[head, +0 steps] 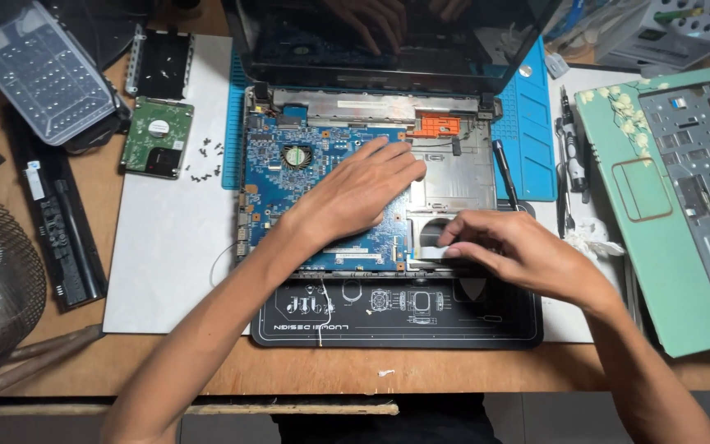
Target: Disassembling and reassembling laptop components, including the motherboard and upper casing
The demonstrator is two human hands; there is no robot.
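Wooden bench (306,374), white sheet and dark work mat (396,321) under an opened laptop chassis (454,177), its lid up and cut off by the top edge. Left hand (355,193) lies flat on the blue motherboard (277,177), fingers spread and loose, grip open, holding nothing, palm pressing the board. Right hand (519,251) sits at the chassis front edge, fingers curled; thumb and fingertips pinch a thin pale strip-like part (431,238) near the silver metal plate, grip closed on it. What the part is stays unclear; the fingers hide most of it. Hard drive (156,137) and loose screws (205,160) lie left; green palmrest cover (684,197) right, partly cut off.
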